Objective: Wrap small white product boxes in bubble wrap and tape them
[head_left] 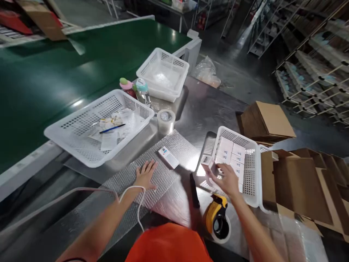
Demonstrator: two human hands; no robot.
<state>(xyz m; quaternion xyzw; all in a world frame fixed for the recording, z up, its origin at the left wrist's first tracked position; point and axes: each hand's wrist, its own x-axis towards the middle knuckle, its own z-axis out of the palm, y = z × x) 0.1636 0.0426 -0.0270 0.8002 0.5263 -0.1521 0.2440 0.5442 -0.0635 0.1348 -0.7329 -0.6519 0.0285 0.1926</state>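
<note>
My left hand (146, 176) lies flat with fingers spread on a sheet of bubble wrap (163, 183). Just beyond its fingertips, a small white box (168, 157) rests on the wrap. At the right, my right hand (225, 179) grips another small white box (207, 162) at the near left side of a white basket (252, 174). Rows of similar white boxes (230, 154) fill part of that basket. A black marker (194, 190) and a yellow tape dispenser (215, 214) lie between my arms.
A basket with bags and a blue pen (112, 128) stands left, another basket (163, 72) farther back. Bottles (143, 89) and a tape roll (166, 122) are between them. Cardboard boxes (300, 182) stand right; a green conveyor (103, 62) runs behind.
</note>
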